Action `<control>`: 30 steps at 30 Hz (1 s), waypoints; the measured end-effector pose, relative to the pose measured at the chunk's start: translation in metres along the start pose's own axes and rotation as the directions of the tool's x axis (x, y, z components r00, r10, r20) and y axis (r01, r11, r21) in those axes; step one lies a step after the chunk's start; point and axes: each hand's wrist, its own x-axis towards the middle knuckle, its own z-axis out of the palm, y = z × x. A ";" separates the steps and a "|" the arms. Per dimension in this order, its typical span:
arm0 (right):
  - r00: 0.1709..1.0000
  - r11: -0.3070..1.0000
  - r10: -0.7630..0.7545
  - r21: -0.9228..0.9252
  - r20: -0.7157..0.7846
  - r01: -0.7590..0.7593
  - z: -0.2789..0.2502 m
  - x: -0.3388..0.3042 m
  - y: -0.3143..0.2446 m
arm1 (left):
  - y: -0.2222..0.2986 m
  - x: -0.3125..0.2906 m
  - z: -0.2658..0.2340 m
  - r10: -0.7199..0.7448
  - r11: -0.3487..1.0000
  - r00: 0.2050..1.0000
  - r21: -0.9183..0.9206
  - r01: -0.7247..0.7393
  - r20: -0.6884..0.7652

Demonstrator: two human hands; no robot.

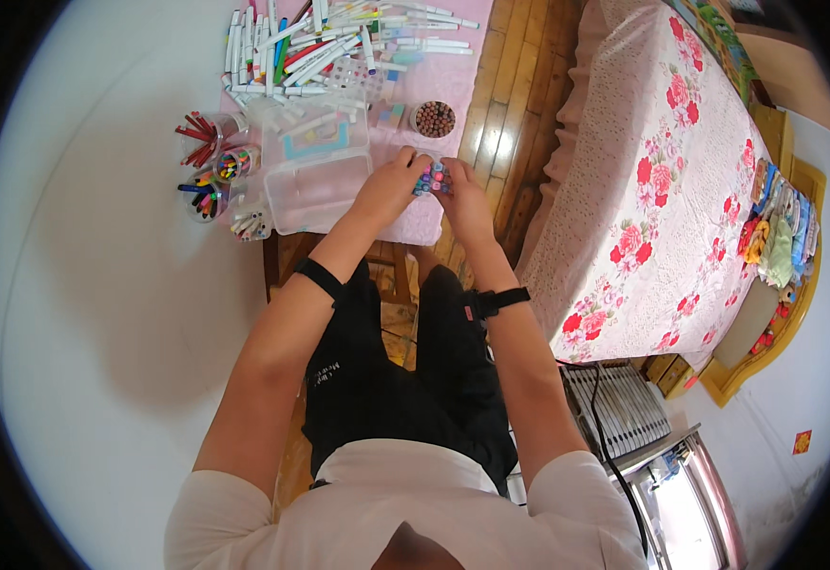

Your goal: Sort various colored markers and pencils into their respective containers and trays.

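Note:
Near the front right corner of the pink-covered table (413,228), both my hands close around a small cluster of blue, purple and pink pieces (432,178). It looks like many marker ends packed together, but they are too small to be sure. My left hand (394,185) grips its left side, with bent fingers. From the right, my right hand (466,195) presses on it with thumb and fingers. Just beyond stands a round cup of brown pencils (434,119). Left of my left hand lies an open clear plastic box (315,195), its lid raised behind it.
White-barrelled markers (320,57) lie heaped at the far side. Along the left edge, against the white wall (82,237), stand cups of red pencils (204,138), coloured pens (234,165) and dark pens (204,198). A bed with a floral cover (633,218) stands to the right.

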 end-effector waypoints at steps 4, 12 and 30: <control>0.998 0.998 -0.039 -0.059 -0.052 0.035 -0.030 -0.024 -0.012 | 0.039 -0.008 -0.013 0.037 0.999 0.999 -0.001 -0.037 -0.004; 0.979 0.981 -0.145 -0.145 -0.141 0.125 -0.069 -0.077 -0.110 | 0.097 -0.063 -0.102 0.062 0.998 0.997 0.006 -0.062 0.043; 0.978 0.983 -0.027 0.170 -0.208 0.063 0.075 -0.066 -0.170 | -0.006 -0.092 -0.184 0.177 0.915 0.953 0.315 -0.251 0.244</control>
